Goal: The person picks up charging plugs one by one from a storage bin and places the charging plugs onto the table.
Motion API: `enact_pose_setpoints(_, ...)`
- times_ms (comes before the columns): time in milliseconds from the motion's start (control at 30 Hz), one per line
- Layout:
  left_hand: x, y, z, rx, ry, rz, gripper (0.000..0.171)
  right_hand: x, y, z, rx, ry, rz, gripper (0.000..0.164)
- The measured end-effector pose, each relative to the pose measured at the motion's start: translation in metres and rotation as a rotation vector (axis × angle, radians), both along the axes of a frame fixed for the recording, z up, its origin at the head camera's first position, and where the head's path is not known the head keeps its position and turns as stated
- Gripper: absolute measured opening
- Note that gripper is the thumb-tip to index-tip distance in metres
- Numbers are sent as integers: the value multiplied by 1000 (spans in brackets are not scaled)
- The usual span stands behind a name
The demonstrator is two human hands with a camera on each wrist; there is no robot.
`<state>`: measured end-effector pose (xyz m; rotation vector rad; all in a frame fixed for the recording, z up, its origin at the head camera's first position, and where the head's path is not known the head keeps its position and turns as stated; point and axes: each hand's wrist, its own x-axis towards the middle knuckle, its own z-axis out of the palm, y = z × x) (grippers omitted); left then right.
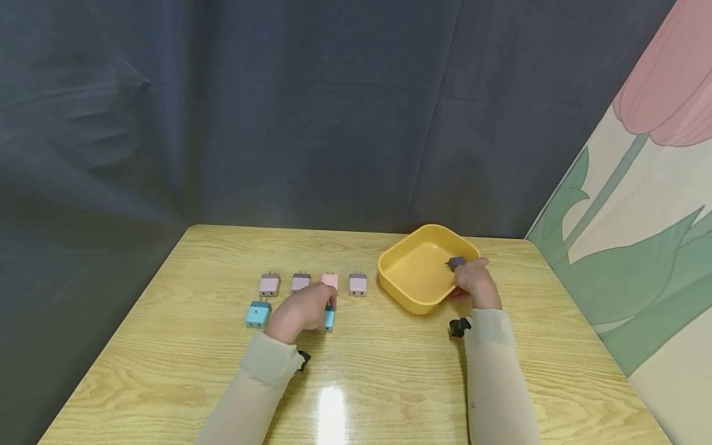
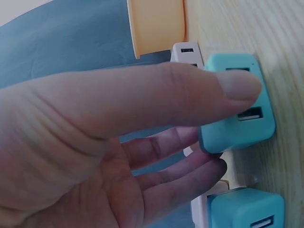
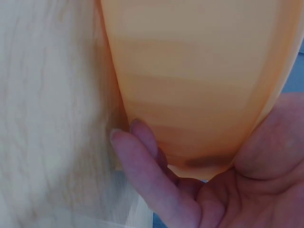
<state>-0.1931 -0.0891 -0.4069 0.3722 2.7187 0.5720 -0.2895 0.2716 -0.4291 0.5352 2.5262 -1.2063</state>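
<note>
My left hand (image 1: 305, 311) pinches a teal USB charger (image 2: 237, 126), thumb across its port face and fingers behind it. The charger shows beside the fingertips in the head view, at the right of the front row. Another teal charger (image 1: 258, 314) stands to the left of the hand. At the right, my right hand (image 1: 477, 283) grips the near right wall of a yellow plastic bin (image 1: 400, 285), fingers curled round the outside in the right wrist view. A dark purple charger (image 1: 456, 264) lies inside the bin beside this hand, prongs pointing left.
Behind the teal chargers runs a row of pinkish chargers: one at the left (image 1: 269, 285), one partly behind the left hand (image 1: 301, 282), a pink one (image 1: 329, 280) and one near the bin (image 1: 358, 284). A dark curtain (image 1: 334, 123) hangs behind the wooden table (image 1: 183, 346).
</note>
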Motion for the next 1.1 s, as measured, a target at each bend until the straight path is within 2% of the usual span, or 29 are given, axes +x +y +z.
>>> enact_pose_setpoints(233, 1, -3, 4, 10, 0, -6, 55, 0, 0, 1, 14, -2, 5, 70)
enact_pose_setpoints(433, -1, -5, 5, -1, 19, -37, 62, -1, 1, 0, 27, 11, 16, 70)
enact_pose_setpoints(1000, 0, -1, 9, 21, 89, -94, 59, 0, 1, 1, 12, -1, 10, 71)
enact_pose_setpoints(1100, -3, 3, 9, 34, 124, -103, 57, 0, 1, 2, 18, -7, 6, 70)
